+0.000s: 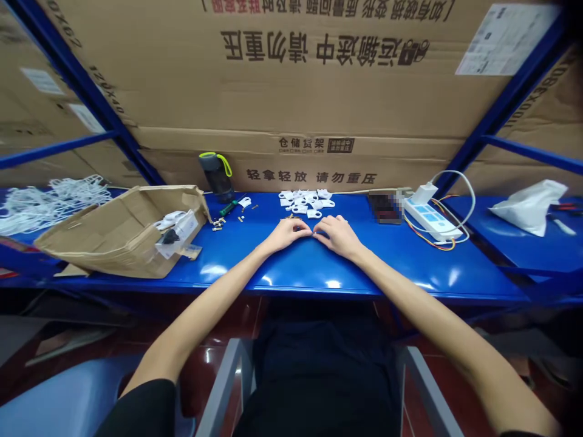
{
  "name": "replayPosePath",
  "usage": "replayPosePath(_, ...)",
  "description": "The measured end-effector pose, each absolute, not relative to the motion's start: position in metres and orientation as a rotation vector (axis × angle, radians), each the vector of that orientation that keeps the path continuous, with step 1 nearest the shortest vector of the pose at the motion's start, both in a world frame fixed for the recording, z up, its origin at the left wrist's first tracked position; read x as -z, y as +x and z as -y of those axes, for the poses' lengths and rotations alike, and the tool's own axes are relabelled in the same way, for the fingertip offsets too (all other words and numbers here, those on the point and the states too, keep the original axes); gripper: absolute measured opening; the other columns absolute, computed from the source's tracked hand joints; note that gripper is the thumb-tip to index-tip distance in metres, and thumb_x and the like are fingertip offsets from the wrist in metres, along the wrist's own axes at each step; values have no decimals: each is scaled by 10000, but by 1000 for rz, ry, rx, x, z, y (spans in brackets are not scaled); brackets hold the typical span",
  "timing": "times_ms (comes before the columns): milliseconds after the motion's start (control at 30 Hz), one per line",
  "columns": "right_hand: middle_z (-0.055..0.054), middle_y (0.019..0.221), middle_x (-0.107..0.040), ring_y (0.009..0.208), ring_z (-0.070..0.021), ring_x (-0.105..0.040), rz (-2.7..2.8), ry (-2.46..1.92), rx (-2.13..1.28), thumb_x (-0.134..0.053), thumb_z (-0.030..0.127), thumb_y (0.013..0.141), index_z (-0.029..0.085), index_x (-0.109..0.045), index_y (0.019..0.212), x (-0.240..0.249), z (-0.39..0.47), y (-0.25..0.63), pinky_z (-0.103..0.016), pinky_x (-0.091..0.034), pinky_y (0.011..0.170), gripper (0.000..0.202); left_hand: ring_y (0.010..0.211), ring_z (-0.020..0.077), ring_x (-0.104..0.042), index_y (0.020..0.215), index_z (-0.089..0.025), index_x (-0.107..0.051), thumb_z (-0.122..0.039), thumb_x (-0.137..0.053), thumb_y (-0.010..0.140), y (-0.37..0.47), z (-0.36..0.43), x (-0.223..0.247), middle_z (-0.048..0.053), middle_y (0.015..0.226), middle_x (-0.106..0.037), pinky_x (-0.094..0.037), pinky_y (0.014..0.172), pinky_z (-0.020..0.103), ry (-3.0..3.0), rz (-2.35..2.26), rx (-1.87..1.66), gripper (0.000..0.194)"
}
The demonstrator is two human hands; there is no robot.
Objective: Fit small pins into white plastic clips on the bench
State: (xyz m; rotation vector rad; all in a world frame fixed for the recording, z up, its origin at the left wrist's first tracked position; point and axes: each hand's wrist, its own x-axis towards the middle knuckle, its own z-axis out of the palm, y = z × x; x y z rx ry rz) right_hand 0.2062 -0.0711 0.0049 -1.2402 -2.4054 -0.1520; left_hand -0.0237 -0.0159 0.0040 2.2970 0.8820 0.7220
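My left hand [286, 234] and my right hand [340, 235] rest low over the blue shelf top, their fingertips meeting between them. Both hands have their fingers curled in a pinch; whatever they hold, if anything, is too small or hidden. Just beyond the fingers lies a loose pile of white plastic pieces [299, 198] with round holes. Left of the pile are a green-handled screwdriver [229, 207], one stray white piece [245, 202] and several small brass-coloured parts [218, 224].
An open cardboard box [113, 237] holding white items stands at left, with white cords [50, 203] beyond it. A dark bottle [217, 176] stands at the back. Rightward are a dark brown box [385, 207], a white power strip [432, 220] with cables, and a white bag [528, 207].
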Motion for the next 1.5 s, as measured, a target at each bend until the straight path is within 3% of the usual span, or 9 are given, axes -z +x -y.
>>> replayPosePath(167, -114, 1135, -748, 1046, -279, -617, 2356, -1371, 214, -594, 327, 1046, 195, -744, 1038, -9, 66, 226, -400, -374, 864, 200, 949, 240, -651, 938, -216, -809, -419, -683, 987, -40, 8, -9, 48, 995, -787, -469, 876, 364, 2604, -1007, -689, 244)
replayPosePath(333, -126, 1211, -724, 1133, -312, -606, 2200, -1529, 193, -583, 344, 1036, 214, -761, 1149, -7, 62, 248, -425, -423, 891, 248, 989, 262, -636, 998, -202, -774, -385, -696, 977, -53, 1, -12, 74, 990, -734, -482, 889, 382, 2704, -1226, -687, 200)
replayPosePath(500, -139, 1395, -665, 1241, -338, -580, 2158, -1534, 113, -565, 451, 1050, 244, -727, 1283, -2, 60, 244, -463, -460, 959, 352, 1202, 329, -573, 1228, -213, -698, -483, -678, 982, -50, 2, -8, 125, 1291, -655, -462, 1000, 448, 2778, -1402, -712, 366)
replayPosePath(600, -128, 1492, -615, 1313, -345, -551, 2234, -1498, 82, -553, 465, 1060, 273, -714, 1330, 3, 56, 235, -483, -456, 1001, 368, 1251, 345, -554, 1284, -209, -656, -528, -643, 1000, -43, 3, -5, 139, 1347, -624, -457, 1026, 462, 2766, -1442, -670, 427)
replayPosePath(967, -116, 1220, -690, 1125, -279, -616, 2191, -1487, 46, -548, 292, 1047, 222, -734, 1062, 9, 42, 236, -400, -453, 920, 199, 1202, 273, -605, 1259, -256, -712, -424, -525, 1078, -41, -8, -2, 92, 1301, -643, -443, 1022, 405, 2750, -1208, -628, 309)
replayPosePath(1200, -138, 1277, -666, 1165, -305, -593, 2116, -1589, 99, -544, 315, 1048, 220, -717, 1225, 12, 40, 238, -414, -464, 918, 265, 1174, 255, -625, 1167, -222, -739, -410, -584, 1040, -43, -9, -2, 88, 1280, -642, -469, 997, 374, 2707, -1197, -710, 274)
replayPosePath(1400, -113, 1156, -687, 1076, -267, -605, 2170, -1540, 32, -532, 257, 1035, 211, -742, 1085, 9, 40, 240, -371, -452, 890, 221, 1211, 259, -619, 1214, -237, -733, -417, -519, 1070, -45, -13, 0, 87, 1314, -646, -460, 1026, 392, 2732, -1136, -657, 315)
replayPosePath(1500, -118, 1203, -694, 1115, -273, -610, 2104, -1551, 19, -550, 281, 1029, 212, -748, 1120, 10, 39, 240, -379, -464, 908, 229, 1167, 262, -623, 1178, -226, -740, -406, -536, 1062, -45, -12, -1, 92, 1242, -670, -456, 1019, 402, 2712, -1162, -660, 296)
